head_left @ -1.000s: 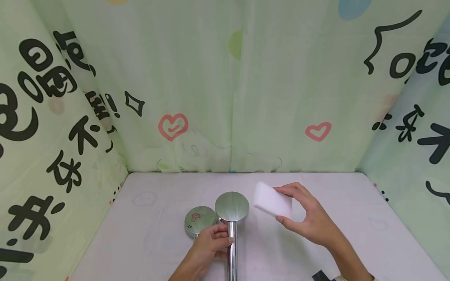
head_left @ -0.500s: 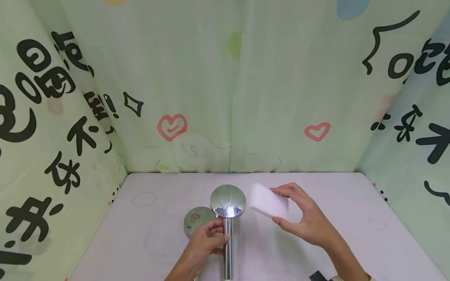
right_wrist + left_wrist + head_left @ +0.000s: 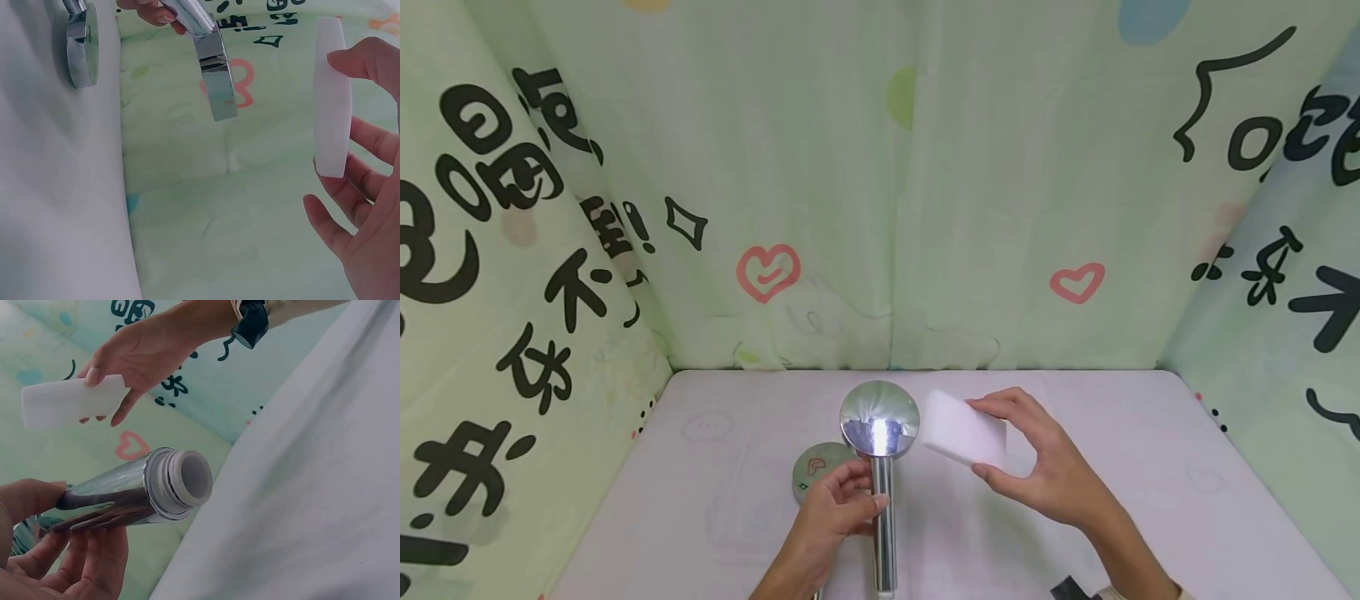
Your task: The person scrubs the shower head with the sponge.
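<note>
My left hand grips a chrome shower head by its handle, the shiny round back of the head facing up. In the left wrist view the handle's white threaded end points toward the camera. My right hand pinches a white sponge block between thumb and fingers, just right of the shower head. Seen from the right wrist, the sponge is edge-on and apart from the shower head. A second chrome shower head lies on the table behind my left hand, which partly hides it.
The white-covered table spreads under both hands. A pale green curtain with hearts and black lettering encloses it at the back and sides. A dark strap sits at my right wrist.
The held shower head has moved up and slightly left, its back tilting to catch bright light. The right hand has shifted slightly left with the sponge. The second shower head stays put.
</note>
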Available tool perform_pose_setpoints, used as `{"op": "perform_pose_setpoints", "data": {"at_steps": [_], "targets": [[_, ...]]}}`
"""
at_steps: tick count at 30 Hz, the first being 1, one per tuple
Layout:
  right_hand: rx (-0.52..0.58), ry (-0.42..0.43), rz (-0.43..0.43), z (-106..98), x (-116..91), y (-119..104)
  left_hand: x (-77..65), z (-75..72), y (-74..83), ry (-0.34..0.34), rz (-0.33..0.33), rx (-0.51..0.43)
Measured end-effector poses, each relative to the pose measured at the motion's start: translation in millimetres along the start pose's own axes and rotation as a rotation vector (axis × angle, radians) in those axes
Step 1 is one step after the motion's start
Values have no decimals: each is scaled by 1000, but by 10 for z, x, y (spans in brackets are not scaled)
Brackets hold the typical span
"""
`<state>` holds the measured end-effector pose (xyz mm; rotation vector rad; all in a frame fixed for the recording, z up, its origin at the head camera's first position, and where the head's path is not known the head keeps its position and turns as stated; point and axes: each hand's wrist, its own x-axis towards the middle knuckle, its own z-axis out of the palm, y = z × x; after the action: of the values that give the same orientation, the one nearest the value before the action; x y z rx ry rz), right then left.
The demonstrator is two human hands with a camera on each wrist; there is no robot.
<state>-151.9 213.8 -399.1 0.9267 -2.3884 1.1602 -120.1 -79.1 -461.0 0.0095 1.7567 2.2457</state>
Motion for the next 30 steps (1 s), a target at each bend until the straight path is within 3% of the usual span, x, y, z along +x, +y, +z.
{"op": "perform_pose_setpoints", "data": {"at_steps": [15,30], "targets": [[-46,-15,-51,79,104,-57,-46,39,81,-59,33,-25],[-147,-18,-94,180,187,-116,-86,102,146,-92,68,16]]}}
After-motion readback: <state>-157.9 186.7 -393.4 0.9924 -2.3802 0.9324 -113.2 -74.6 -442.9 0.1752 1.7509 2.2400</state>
